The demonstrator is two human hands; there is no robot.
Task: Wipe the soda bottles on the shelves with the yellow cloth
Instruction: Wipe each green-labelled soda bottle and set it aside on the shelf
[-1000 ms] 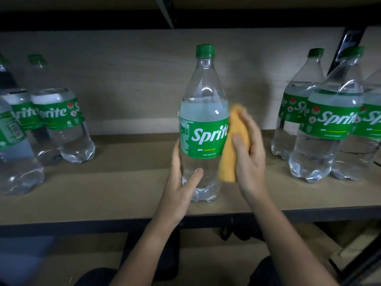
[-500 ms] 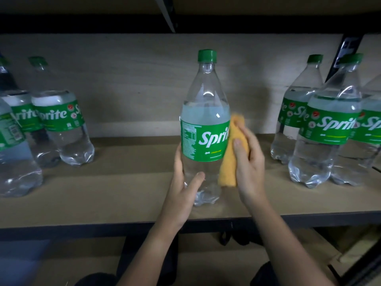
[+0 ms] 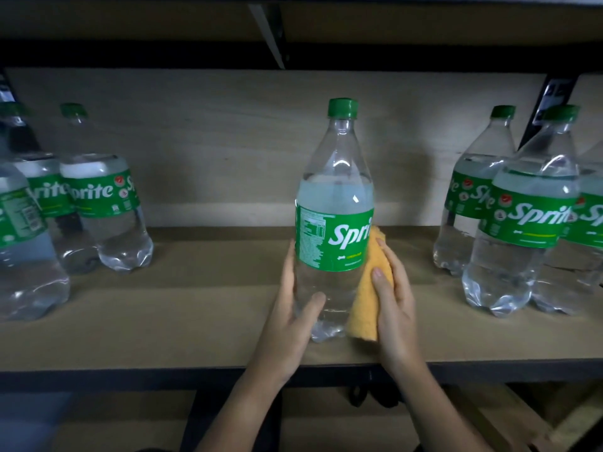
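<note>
Your left hand (image 3: pixel 295 318) grips the centre bottle (image 3: pixel 334 223) while your right hand (image 3: pixel 393 298) presses the yellow cloth (image 3: pixel 367 298) mid-wipe; next, turn the bottle.

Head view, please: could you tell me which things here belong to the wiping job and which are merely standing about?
In the job:
- centre bottle, held low by the left hand
- yellow cloth, pressed to its side by the right hand
- left bottles and right bottles, standing apart on the shelf

Standing about:
- back panel
- shelf bracket overhead
</note>
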